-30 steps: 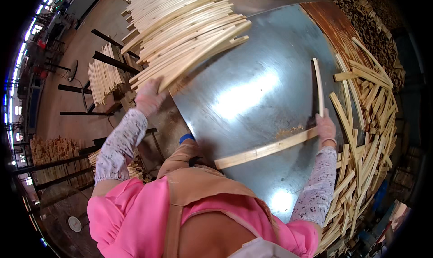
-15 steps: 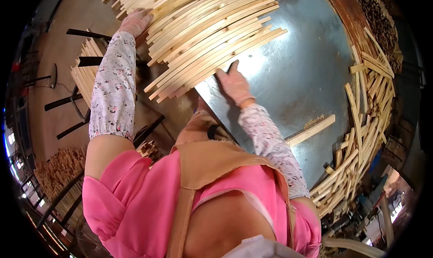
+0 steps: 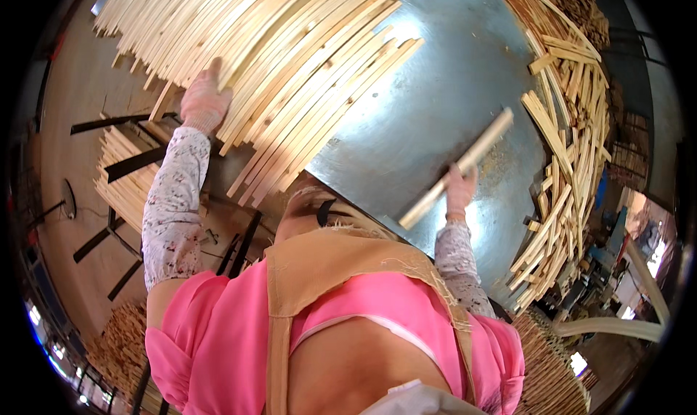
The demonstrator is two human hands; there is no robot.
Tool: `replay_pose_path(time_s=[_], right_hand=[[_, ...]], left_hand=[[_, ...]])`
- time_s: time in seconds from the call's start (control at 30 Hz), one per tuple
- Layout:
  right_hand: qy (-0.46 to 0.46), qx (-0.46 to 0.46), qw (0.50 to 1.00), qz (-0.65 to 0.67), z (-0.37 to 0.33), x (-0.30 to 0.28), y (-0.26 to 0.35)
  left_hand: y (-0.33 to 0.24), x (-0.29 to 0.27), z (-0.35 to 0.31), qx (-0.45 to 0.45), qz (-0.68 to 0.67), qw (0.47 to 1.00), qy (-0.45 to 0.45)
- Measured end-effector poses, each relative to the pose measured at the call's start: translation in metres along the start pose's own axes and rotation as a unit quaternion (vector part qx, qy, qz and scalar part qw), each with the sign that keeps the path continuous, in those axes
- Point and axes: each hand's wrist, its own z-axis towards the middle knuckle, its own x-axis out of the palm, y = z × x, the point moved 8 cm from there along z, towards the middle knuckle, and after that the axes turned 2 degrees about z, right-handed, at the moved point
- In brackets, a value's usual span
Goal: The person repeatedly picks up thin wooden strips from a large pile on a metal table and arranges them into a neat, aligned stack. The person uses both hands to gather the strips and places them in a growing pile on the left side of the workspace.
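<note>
Many pale wooden strips (image 3: pixel 290 74) lie side by side across the far left of the metal table, their near ends sticking out past its edge. My left hand (image 3: pixel 205 99), in a light pink glove, rests at the ends of these strips; its fingers are stretched out over the wood. Over the middle of the table my right hand (image 3: pixel 461 186), gloved too, is closed around a single wooden strip (image 3: pixel 479 148). That strip slants from near left to far right and is a little blurred. The underside of my right hand's grip is hidden.
A loose heap of wooden offcuts (image 3: pixel 563 197) runs along the right rim of the metal table (image 3: pixel 428 74). More strips sit on a black-framed stand (image 3: pixel 134 168) at left. Stacked wood (image 3: pixel 127 342) stands low left, and a pale hose (image 3: pixel 610 326) lies at lower right.
My right hand has moved right from the row's edge and picked up the strip that lay on the table. My left hand has come lower along the strip ends, and the view has turned.
</note>
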Motion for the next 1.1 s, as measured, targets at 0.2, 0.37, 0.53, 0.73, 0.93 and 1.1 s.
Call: replay_pose_path(time_s=[0.2,0.37,0.53,0.73,0.93,1.1], right_hand=[[0.384,-0.051,0.913,-0.131,-0.095,0.224,0.148],[0.432,-0.048,0.888,-0.152,-0.124,0.253,0.139],[0.314,-0.175,0.919,-0.163,-0.018,0.109,0.073],[-0.108,-0.025,0.958,-0.263,0.138,-0.262,-0.112],[-0.269,-0.029,0.855,-0.442,0.176,-0.501,-0.241],[0.004,-0.043,0.972,-0.233,0.156,-0.438,-0.238]], left_hand=[[0.071,0.001,0.052,0.033,-0.051,0.993,-0.102],[0.09,0.011,0.073,0.027,-0.057,0.989,-0.135],[0.027,-0.012,0.034,0.004,0.004,0.978,-0.207],[-0.172,0.017,-0.087,0.125,-0.027,0.968,-0.214],[-0.489,0.101,-0.249,0.303,-0.279,0.908,-0.078],[-0.731,0.199,-0.392,0.314,-0.442,0.798,0.264]])
